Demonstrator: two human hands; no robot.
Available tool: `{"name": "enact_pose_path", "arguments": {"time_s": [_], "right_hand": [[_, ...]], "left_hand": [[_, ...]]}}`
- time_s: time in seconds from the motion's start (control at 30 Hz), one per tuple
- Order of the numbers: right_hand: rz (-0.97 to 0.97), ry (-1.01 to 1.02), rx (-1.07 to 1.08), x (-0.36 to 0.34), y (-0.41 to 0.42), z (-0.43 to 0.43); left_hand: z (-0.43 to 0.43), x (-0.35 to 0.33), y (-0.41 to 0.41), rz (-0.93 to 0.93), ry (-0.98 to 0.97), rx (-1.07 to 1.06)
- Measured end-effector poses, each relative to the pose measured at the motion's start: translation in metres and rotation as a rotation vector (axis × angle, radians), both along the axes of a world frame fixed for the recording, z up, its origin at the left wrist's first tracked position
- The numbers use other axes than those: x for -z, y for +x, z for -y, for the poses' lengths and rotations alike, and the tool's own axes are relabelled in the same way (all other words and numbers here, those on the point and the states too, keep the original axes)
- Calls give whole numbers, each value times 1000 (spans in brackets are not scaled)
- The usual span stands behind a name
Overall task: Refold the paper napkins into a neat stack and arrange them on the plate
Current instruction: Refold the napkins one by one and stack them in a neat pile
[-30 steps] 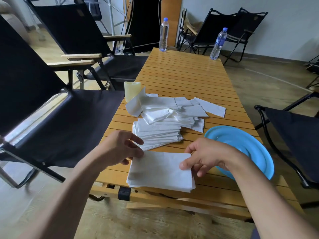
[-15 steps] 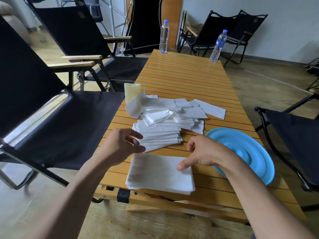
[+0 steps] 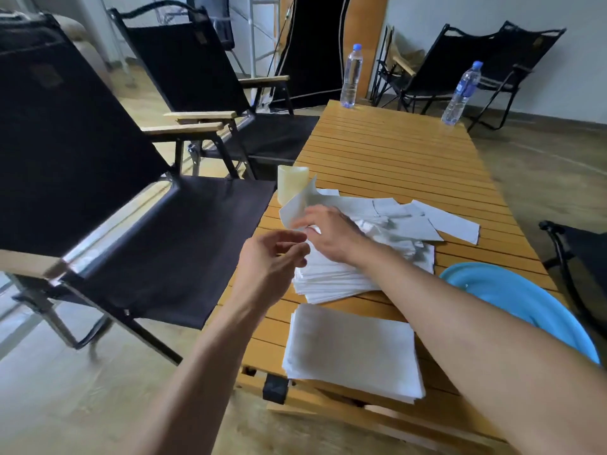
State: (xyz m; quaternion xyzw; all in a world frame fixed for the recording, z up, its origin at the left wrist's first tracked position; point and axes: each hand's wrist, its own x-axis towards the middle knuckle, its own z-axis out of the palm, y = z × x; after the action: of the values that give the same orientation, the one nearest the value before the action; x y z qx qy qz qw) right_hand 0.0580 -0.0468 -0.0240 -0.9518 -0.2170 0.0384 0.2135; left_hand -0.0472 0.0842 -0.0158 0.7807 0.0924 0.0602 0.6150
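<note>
My right hand (image 3: 328, 231) reaches across to the middle of the frame and lies over the loose pile of paper napkins (image 3: 397, 221). Its fingertips (image 3: 300, 223) are at the upturned corner of one sheet (image 3: 295, 208), but the blur keeps me from telling whether they pinch it or only touch it. My left hand (image 3: 272, 261) hovers just below and left of the right one. Its fingers are loosely curled and hold nothing, and the two hands are close but apart.

A rough stack of napkins (image 3: 331, 280) lies under my right wrist. The neat folded stack (image 3: 351, 349) sits at the bottom centre, on the near edge of the slatted wooden table (image 3: 394, 152). The blue plate (image 3: 525, 307) is at the lower right, with no napkins on the part I can see. A cream cup (image 3: 290, 182) stands just beyond the loose pile.
</note>
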Motion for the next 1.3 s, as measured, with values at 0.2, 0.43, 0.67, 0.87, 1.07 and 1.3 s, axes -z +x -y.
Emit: {"name": "enact_pose_path", "arguments": {"time_s": [0.2, 0.43, 0.67, 0.87, 1.07, 1.3], "right_hand": [[-20, -449, -113, 21, 24, -52], [186, -85, 54, 24, 13, -46], [46, 941, 210, -38, -52, 20], [-437, 1457, 120, -67, -103, 71], [-473, 1321, 366, -48, -134, 107], [-578, 1308, 400, -44, -137, 107]], "left_hand": [[-10, 1, 11, 32, -189, -142], [-16, 4, 13, -12, -208, -207], [-17, -2, 6, -88, -347, -162], [-21, -13, -6, -230, -596, 518], [-25, -11, -10, -193, -470, 426], [-12, -14, -21, -233, -186, 706]]}}
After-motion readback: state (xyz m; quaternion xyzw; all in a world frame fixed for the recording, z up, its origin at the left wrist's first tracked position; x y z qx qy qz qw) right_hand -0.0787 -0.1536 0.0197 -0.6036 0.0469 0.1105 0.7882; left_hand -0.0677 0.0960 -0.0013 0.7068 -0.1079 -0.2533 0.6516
